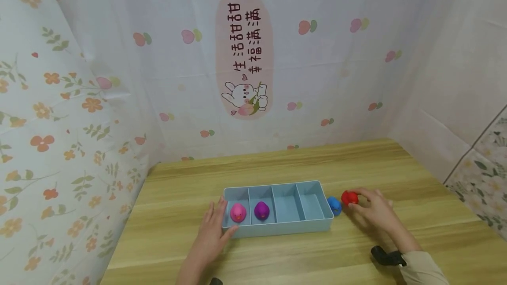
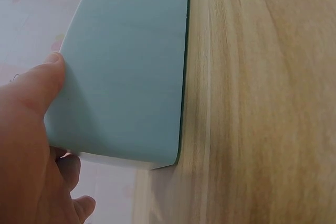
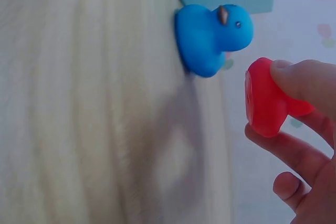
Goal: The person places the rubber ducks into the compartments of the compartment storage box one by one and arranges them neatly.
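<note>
My left hand (image 1: 210, 234) holds the near left corner of a pale blue compartment box (image 1: 277, 230), thumb along the front rim and fingers against the left end. In the left wrist view, the thumb presses the upper edge of the box wall (image 2: 126, 72). A pink toy duck (image 1: 237, 213) sits in the leftmost compartment, a purple duck (image 1: 261, 211) in the one beside it. Right of the box, my right hand (image 1: 374, 210) pinches a red duck (image 1: 349, 198) between thumb and fingers, raised above the table. A blue duck (image 3: 205, 38) stands close to the box's right end.
The box's two right compartments (image 1: 288, 201) hold nothing. Under everything lies a wood-grain table (image 1: 277, 258). Patterned cloth (image 1: 336, 78) hangs behind it and along both sides. A black strap (image 1: 388, 257) is on the right wrist.
</note>
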Motion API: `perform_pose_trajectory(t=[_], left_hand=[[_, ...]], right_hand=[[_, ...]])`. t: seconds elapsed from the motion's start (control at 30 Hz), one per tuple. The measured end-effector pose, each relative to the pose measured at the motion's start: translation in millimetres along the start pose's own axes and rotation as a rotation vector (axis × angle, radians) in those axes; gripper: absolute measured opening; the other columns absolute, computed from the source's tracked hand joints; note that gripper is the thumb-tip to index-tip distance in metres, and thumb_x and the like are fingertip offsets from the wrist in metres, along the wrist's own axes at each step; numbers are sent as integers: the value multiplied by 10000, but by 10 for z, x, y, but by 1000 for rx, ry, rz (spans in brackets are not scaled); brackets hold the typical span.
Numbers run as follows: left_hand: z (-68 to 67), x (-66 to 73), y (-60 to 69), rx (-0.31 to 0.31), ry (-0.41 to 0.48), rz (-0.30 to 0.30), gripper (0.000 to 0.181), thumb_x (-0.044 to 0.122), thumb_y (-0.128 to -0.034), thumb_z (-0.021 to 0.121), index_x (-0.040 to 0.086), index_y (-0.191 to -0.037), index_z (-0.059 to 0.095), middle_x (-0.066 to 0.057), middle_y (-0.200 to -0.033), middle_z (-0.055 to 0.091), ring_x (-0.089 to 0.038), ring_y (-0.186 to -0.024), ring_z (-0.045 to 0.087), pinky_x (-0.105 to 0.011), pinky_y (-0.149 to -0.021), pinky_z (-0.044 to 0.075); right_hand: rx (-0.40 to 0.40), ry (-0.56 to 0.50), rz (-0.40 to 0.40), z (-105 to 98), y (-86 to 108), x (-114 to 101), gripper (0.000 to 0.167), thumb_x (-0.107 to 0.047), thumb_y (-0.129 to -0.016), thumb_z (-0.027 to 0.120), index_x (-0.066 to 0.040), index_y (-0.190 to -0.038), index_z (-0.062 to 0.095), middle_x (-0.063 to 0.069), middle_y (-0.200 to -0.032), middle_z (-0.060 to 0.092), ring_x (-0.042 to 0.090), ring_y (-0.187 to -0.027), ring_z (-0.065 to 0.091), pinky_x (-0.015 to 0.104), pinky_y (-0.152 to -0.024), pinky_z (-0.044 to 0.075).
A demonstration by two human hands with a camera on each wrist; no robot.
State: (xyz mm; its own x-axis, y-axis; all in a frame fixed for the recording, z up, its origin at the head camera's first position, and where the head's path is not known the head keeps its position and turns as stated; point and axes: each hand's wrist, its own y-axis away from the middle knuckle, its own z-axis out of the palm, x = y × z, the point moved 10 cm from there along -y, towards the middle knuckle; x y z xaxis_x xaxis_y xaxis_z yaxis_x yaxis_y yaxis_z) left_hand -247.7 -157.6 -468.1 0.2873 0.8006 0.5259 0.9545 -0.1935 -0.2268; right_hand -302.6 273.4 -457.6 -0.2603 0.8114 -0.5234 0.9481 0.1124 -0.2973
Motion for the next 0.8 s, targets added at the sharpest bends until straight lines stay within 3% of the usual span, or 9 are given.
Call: perform_pose_trajectory(t=[0.5, 0.8], left_hand=[[6, -12, 0, 1, -3, 7, 721, 403, -929, 579, 16, -1473, 307, -155, -1558, 274, -483, -1411, 193, -612, -1135, 192], [6, -12, 6, -1, 2, -2, 728, 399, -926, 587, 26, -1480, 297, -146, -1562, 268, -475, -1417, 186, -608, -1139, 189]], right_hand=[[36, -4, -57, -51, -104, -307, 398, -239, -757, 805, -79, -1100, 681, 168, -1087, 684, 259, -917, 466, 428, -690, 209], [28, -41, -55, -14, -162, -434, 365, -214, -750, 804, -88, -1072, 688, 156, -1061, 691, 315, -928, 504, 447, -725, 228]])
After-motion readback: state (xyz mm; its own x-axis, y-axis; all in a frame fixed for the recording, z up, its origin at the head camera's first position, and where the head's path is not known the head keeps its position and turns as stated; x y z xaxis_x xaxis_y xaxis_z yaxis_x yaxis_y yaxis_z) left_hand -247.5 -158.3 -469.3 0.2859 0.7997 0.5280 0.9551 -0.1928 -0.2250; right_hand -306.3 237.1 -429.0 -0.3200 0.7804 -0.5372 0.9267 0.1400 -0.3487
